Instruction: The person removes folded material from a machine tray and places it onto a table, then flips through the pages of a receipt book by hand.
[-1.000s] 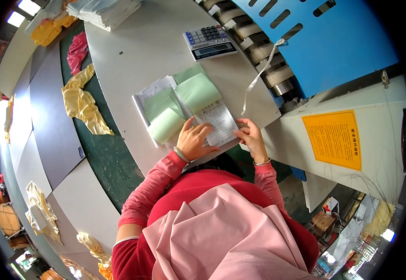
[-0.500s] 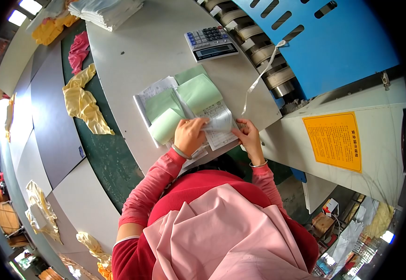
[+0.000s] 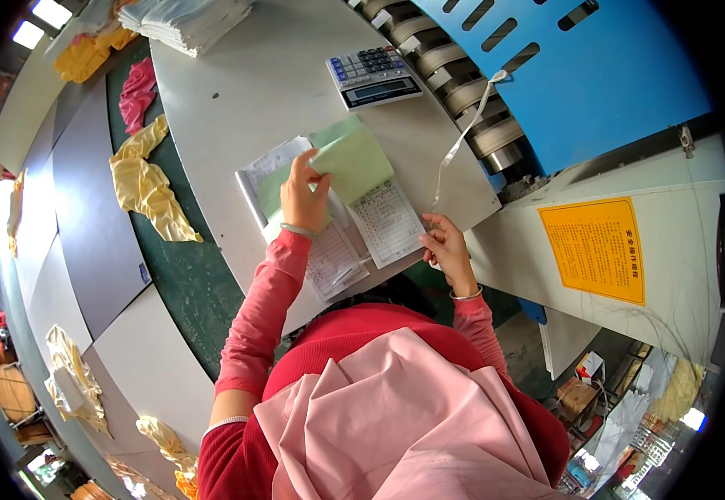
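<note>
Two form pads lie side by side on the grey table, with green sheets folded back over their upper parts. My left hand (image 3: 304,196) is over the gap between them, fingers curled at the edge of the raised green sheet (image 3: 358,167). Below that sheet, the right pad shows a printed white form (image 3: 387,221) with handwriting. My right hand (image 3: 447,248) is at this form's lower right edge, fingers curled in; a small white bit shows under them, its kind unclear. A slim pale pen-like stick (image 3: 348,272) rests on the left pad's form (image 3: 329,262).
A calculator (image 3: 375,77) sits beyond the pads, beside a blue machine cover (image 3: 579,83) and rollers. White cord (image 3: 466,129) hangs onto the table. Stacked white cloth (image 3: 183,21) lies at the far edge. Yellow cloth (image 3: 152,196) is off the table's left side.
My left hand has moved up and left from the right pad's form to the green sheet. The lifted thin sheet no longer covers the form. My right hand has barely shifted.
</note>
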Motion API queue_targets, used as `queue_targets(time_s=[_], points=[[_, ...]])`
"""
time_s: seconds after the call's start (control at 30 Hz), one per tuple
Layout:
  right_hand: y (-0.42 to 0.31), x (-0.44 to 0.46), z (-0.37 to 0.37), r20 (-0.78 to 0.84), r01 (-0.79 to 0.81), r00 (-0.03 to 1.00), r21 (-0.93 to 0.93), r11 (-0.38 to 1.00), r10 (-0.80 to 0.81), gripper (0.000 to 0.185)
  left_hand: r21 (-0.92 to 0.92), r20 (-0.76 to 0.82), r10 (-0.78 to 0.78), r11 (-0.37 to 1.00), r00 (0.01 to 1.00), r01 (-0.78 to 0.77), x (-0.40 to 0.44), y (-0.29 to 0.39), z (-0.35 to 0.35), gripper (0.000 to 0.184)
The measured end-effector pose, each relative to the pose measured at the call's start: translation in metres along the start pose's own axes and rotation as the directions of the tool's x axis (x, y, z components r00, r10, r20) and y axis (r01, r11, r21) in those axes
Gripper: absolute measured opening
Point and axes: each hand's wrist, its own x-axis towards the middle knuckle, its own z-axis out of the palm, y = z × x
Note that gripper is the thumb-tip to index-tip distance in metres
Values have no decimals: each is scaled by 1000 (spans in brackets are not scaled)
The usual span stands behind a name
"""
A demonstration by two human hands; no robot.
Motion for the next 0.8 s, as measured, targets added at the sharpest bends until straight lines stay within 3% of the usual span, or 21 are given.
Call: queue_targets(time_s=[0.03,0.13,0.2,0.27,0.37,0.47,0.6,0.7,0.73,0.8], points=[[2,1,-1,-1,5,1000,7,1000,-5,39,99,-76,43,995,996,-35,-1,-1,2,56],[1,2,-1,-15,15,1000,39,999,-15,40,421,-126,383,856,915,-300,-9,13,4,62],[0,2,0,-27,14,1000,54,998,-12,41,353,133,441,816,888,-458,-23,10,5,60],[1,4,1,-37,8,999,59,998,-6,42,200,383,516,763,766,-614,-39,-3,10,61],[2,7,4,-61,1,998,71,997,3,43,187,524,402,806,751,-562,-62,22,12,58],[10,12,7,-107,44,993,0,999,-44,43,198,483,392,823,783,-533,-73,34,15,57],[4,11,14,-135,87,987,-47,995,-93,42,288,514,272,838,814,-463,-74,22,20,33],[3,10,10,-107,48,993,-29,998,-51,41,271,323,288,885,902,-379,-57,-1,16,28],[-2,7,10,-97,24,995,-1,1000,-24,40,302,240,209,912,948,-278,-46,-2,11,31],[-4,4,7,-67,6,998,22,1000,-4,39,371,-51,211,912,976,-178,-30,7,5,34]])
